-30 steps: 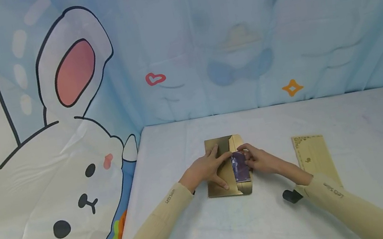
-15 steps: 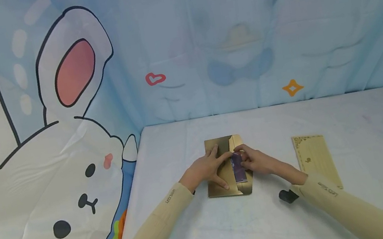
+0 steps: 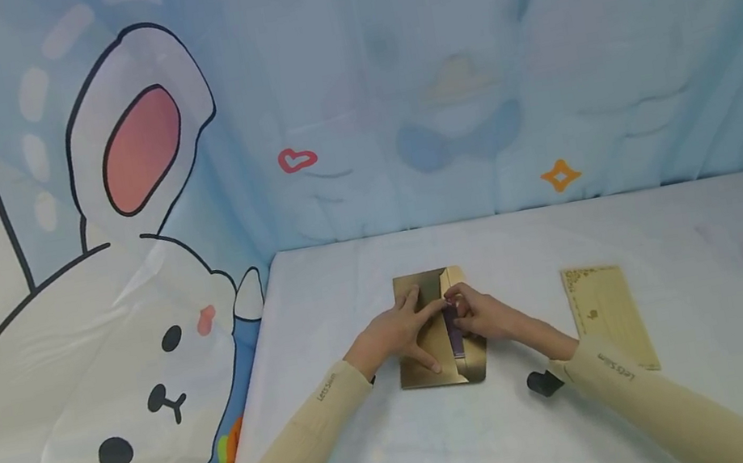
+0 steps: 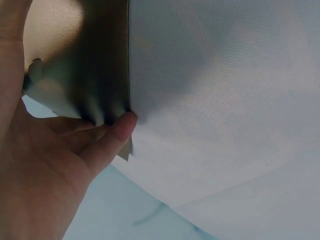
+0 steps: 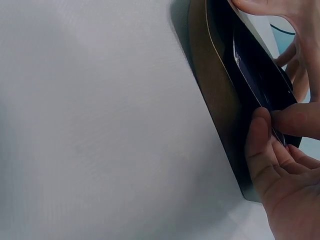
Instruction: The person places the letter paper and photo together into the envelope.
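Observation:
A gold envelope (image 3: 440,343) lies on the white table in the head view, its flap turned out to the right. My left hand (image 3: 396,331) rests on it with fingers spread. In the left wrist view, left fingertips (image 4: 125,122) press near the envelope's edge. My right hand (image 3: 489,317) pinches a glossy purple card (image 3: 458,344) at the envelope's mouth. A narrow strip of the card shows in the head view; the rest is hidden inside. In the right wrist view, the mouth gapes around the card (image 5: 252,80), with the left thumb and a finger at its edge.
To the right lies a tan, paper-like rectangle (image 3: 605,307) with a brown patterned border, near the right forearm. A dark device (image 3: 543,383) sits at the right wrist. Behind the white table (image 3: 718,272) hangs a blue curtain (image 3: 343,64) with cartoon prints.
My right hand has moved left, sliding the purple card farther into the envelope, so less of it shows. The left hand keeps its place on the envelope. The head view has shifted slightly.

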